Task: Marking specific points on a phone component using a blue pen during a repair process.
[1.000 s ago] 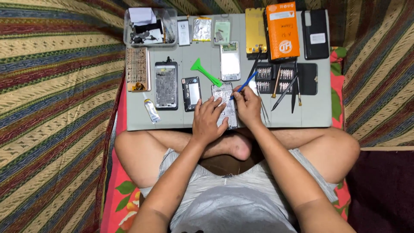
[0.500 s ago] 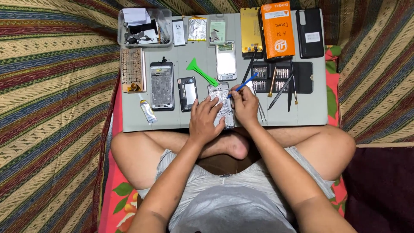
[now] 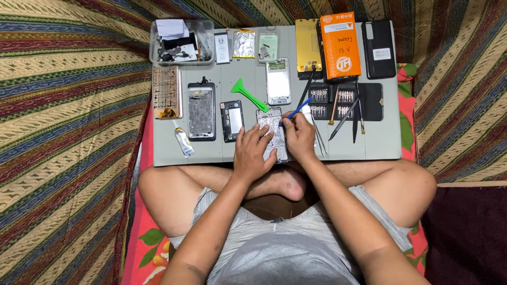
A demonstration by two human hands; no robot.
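Observation:
An opened phone body (image 3: 273, 126) lies at the near edge of a grey work mat (image 3: 232, 150). My left hand (image 3: 254, 150) rests on its left side, fingers spread over it and pressing it down. My right hand (image 3: 299, 136) sits on the phone's right side and grips a thin blue tool (image 3: 296, 110), whose tip touches the upper part of the phone. Both forearms reach in from below, over my crossed legs.
On the mat lie a green pry tool (image 3: 248, 95), a phone frame (image 3: 201, 112), a small dark part (image 3: 231, 120), a white phone (image 3: 278, 81), a glue tube (image 3: 184, 141), a screwdriver bit case (image 3: 343, 100), an orange box (image 3: 340, 45), and a clear parts tray (image 3: 182, 42).
The camera view has shifted slightly. My hands stay on the opened phone, with the blue tool's tip still working at its upper part.

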